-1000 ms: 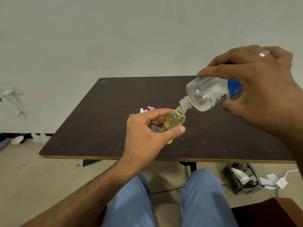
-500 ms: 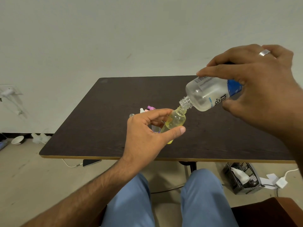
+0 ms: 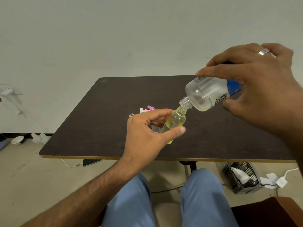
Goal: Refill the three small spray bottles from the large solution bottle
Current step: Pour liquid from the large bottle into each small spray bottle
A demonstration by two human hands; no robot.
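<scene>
1. The small bottle (image 3: pixel 175 122), yellow and uncapped, is gripped by the left hand (image 3: pixel 146 136) above the table (image 3: pixel 101 128), near its front edge. The thumb (image 3: pixel 176 131) is pressed on the near side; the index finger (image 3: pixel 157 113) is curled over the far side. The base pokes out below the palm.
2. The large bottle (image 3: pixel 208 95), clear with a blue label, is gripped by the right hand (image 3: pixel 262 89): index finger (image 3: pixel 216 72) laid along the top, thumb (image 3: pixel 232 104) curled underneath. It is tipped neck-down toward the left.
3. The open threaded neck of the large bottle is set at the small bottle's mouth, touching or just above it; which cannot be told.
4. Pale yellow liquid is seen in the small bottle's lower part.
5. Spray caps (image 3: pixel 148 109), white, pink and purple, are lying mid-table, just beyond the left hand.
6. Against half a second earlier: both grips and the tilt are unchanged; no shift in liquid level can be made out.
</scene>
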